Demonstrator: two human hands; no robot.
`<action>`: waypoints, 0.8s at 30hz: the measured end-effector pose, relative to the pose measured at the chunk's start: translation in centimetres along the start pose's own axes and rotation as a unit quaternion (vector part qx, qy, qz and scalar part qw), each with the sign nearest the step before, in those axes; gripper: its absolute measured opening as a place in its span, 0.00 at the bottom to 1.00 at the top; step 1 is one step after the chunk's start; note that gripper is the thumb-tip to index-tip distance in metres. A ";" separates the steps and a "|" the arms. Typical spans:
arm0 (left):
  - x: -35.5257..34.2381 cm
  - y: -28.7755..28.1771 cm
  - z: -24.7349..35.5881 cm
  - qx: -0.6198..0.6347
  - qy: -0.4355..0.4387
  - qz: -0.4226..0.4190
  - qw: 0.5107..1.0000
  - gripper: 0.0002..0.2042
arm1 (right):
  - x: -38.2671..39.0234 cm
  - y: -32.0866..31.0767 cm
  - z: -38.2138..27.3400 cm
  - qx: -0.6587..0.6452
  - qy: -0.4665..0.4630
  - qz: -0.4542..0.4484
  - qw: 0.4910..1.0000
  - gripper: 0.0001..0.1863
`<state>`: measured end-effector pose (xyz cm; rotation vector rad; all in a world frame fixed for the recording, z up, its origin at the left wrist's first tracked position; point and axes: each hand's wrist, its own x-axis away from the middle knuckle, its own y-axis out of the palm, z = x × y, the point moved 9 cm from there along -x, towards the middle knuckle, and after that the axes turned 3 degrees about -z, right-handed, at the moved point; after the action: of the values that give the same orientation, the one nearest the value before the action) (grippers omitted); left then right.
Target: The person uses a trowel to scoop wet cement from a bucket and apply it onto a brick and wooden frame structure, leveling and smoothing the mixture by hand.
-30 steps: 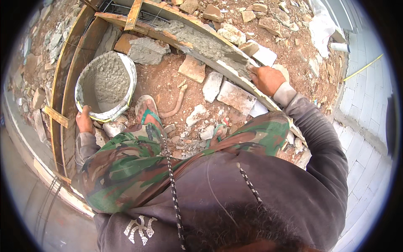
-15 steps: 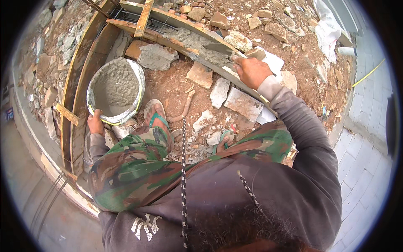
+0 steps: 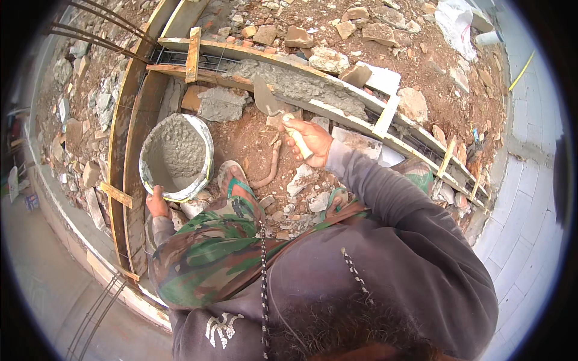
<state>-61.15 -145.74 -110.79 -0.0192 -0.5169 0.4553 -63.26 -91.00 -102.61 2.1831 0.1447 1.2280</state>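
My right hand grips a trowel by its pale handle. The trowel's metal blade is angled up-left, in front of a narrow plank formwork partly filled with wet concrete. At left, my left hand holds the near rim of a round, pale bucket containing wet mortar. The bucket stands beside a curved board form. A rough concrete chunk lies between the bucket and the formwork.
Rubble and reddish dirt surround the forms. Rebar rods jut in at upper left. A white sack and a pipe lie at upper right, beside grey block paving. My sandalled feet are on the dirt.
My right hand and trowel have moved from the formwork leftward and nearer my body, toward the bucket. More of the formwork's right end shows. My left hand stays on the bucket rim.
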 end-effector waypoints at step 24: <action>2.3 1.4 -1.1 -0.049 -0.011 0.008 0.999 0.11 | 14.6 -8.9 -15.8 0.935 0.070 0.155 0.311 0.15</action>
<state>-59.42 -143.44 -110.89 -0.1126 -0.5605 0.4469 -66.05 -71.01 -91.02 3.8539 2.5411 1.4691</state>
